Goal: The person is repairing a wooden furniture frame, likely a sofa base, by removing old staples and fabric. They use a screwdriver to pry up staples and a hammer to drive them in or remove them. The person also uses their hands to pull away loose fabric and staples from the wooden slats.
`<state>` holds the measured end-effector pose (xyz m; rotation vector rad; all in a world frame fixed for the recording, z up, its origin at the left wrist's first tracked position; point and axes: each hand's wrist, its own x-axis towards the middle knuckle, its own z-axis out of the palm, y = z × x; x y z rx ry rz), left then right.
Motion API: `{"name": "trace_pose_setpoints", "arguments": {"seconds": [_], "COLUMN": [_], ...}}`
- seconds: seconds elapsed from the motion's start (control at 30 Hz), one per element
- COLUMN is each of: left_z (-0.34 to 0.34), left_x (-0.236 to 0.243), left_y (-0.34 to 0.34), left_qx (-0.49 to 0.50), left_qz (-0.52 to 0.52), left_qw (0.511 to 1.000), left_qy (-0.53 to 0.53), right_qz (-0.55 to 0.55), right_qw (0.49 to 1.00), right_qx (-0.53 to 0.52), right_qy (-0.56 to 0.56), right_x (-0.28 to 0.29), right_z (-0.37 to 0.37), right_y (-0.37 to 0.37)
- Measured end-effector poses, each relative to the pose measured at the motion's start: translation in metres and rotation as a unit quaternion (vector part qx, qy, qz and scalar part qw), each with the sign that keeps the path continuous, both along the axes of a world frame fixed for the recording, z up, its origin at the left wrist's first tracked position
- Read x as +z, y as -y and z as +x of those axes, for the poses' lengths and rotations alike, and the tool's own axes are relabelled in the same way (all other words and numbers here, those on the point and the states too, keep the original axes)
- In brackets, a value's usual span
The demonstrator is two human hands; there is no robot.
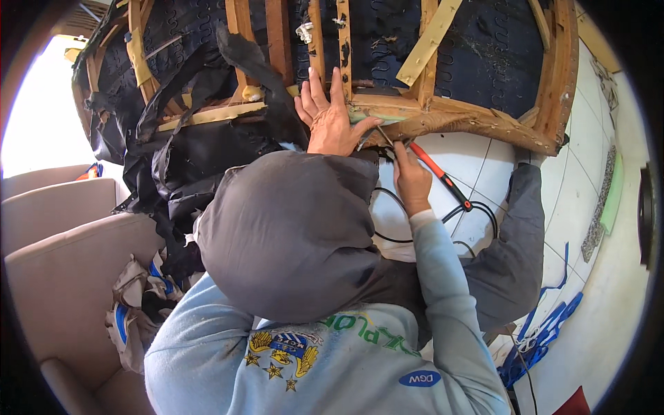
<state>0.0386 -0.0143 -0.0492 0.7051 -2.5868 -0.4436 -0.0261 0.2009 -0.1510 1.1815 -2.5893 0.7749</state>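
A wooden furniture frame (415, 109) with bare slats and springs stands before me. My left hand (332, 128) is spread open, palm down, against its near rail and a slat. Just right of it, my right hand (412, 178) is closed round a thin metal-shafted tool (385, 135), whose tip meets the underside of the curved rail near my left thumb. The tool's grip is hidden in my fingers. A tool with a red and black handle (436, 168) shows right beside my right hand; whether my fingers touch it I cannot tell. Torn black fabric (200, 149) hangs left of my left hand.
Beige upholstered seats (83, 270) stand at left, with scraps of cloth (131, 315) beside them. Black cable (494, 221) loops on the white tiled floor (560, 200). Blue straps (553, 332) and a green foam strip (612, 194) lie at right. Yellow foam strips (429, 41) cling to the frame.
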Motion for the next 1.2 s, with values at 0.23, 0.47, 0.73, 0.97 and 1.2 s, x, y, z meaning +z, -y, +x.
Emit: {"name": "trace_pose_setpoints", "arguments": {"seconds": [0.23,0.47,0.73,0.97,1.2], "left_z": [0.001,-0.001,-0.003,-0.002,-0.004], "left_x": [0.0,0.004,0.001,0.008,0.008], "left_y": [0.003,-0.001,-0.003,-0.006,-0.007], "left_qx": [-0.008,-0.022,0.0,-0.004,0.01], "left_qz": [0.014,0.059,0.055,0.038,0.02], "left_qw": [0.999,0.997,0.998,0.999,0.999], "left_qy": [-0.034,-0.035,-0.025,-0.025,-0.031], "right_qz": [-0.072,-0.177,-0.154,-0.164,-0.163], "right_qw": [0.997,0.887,0.97,0.937,0.968], "right_qx": [0.032,0.074,-0.059,-0.068,-0.002], "right_qy": [0.01,0.421,0.177,0.301,0.189], "right_x": [0.024,0.041,0.055,0.037,0.053], "right_z": [-0.008,0.016,0.051,0.059,0.019], "right_y": [-0.011,-0.024,-0.007,0.001,-0.014]}}
